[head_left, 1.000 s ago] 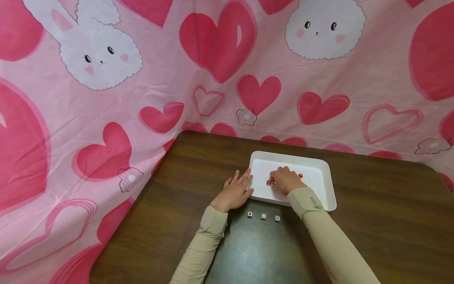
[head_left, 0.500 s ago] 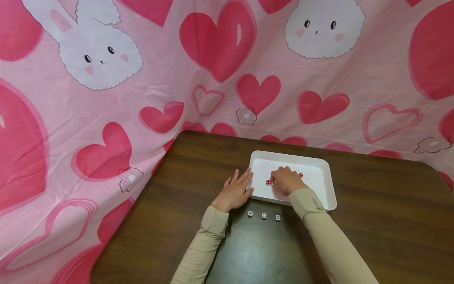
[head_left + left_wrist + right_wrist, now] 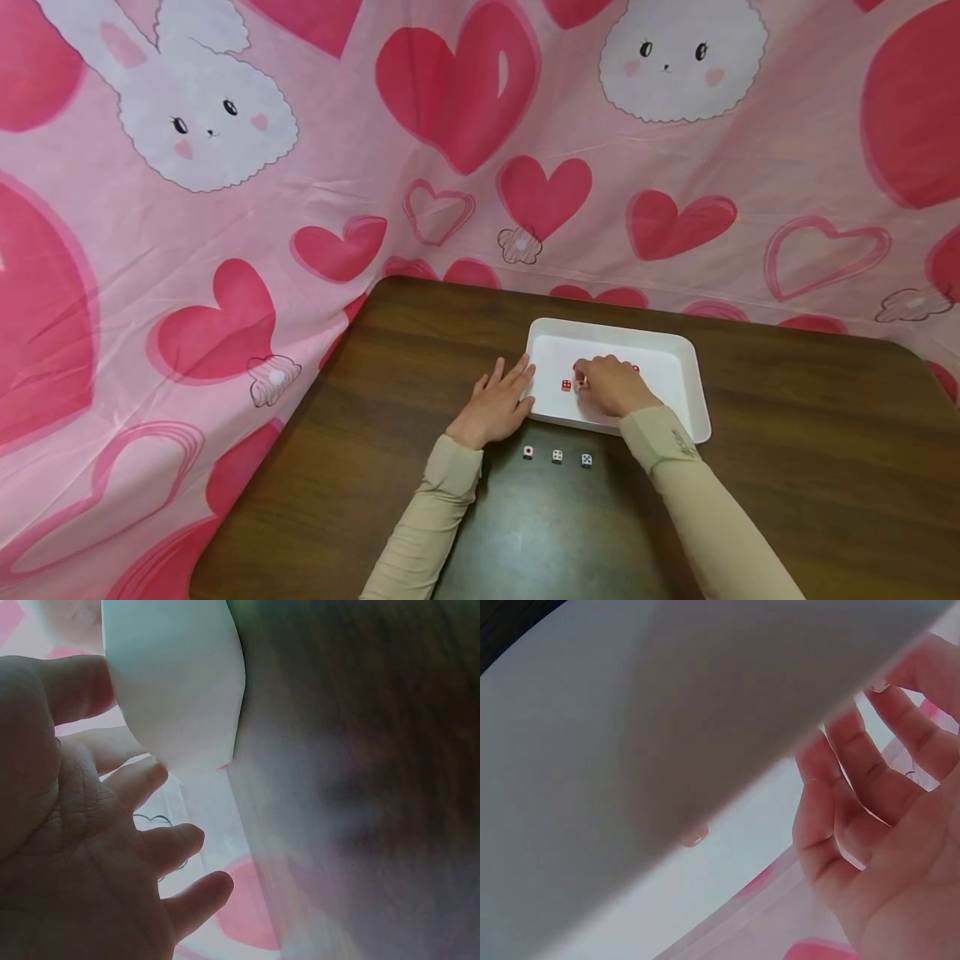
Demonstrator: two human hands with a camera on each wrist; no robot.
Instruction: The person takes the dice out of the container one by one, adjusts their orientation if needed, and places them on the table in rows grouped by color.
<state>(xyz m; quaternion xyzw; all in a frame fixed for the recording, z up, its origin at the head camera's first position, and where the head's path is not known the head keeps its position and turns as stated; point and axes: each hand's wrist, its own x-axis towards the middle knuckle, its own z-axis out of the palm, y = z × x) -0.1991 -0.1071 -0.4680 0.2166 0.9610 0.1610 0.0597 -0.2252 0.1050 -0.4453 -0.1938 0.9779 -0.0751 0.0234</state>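
Note:
My left hand point(image 3: 495, 408) rests with spread, straight fingers against the left end of a white tray point(image 3: 693, 383); the left wrist view shows its thumb and fingertips along the outer wall. My right hand point(image 3: 611, 385) reaches down inside the tray, fingers curled, thumb and index at a small die point(image 3: 580, 386) that they partly cover. Just left of it lies a red die point(image 3: 566, 386). Another red die point(image 3: 636, 368) shows beyond the right hand's knuckles. In the right wrist view the tray wall hides the lower fingertips.
On the brown wooden table point(image 3: 787, 433), in front of the tray, stand three white dice in a row: left die point(image 3: 528, 452), middle die point(image 3: 557, 457) and right die point(image 3: 587, 460). A pink heart-patterned cloth point(image 3: 450, 108) hangs behind and at the left.
My right hand has shifted slightly right, and more of the die at its fingertips shows. The left hand stays on the tray's end. The three white dice keep their places.

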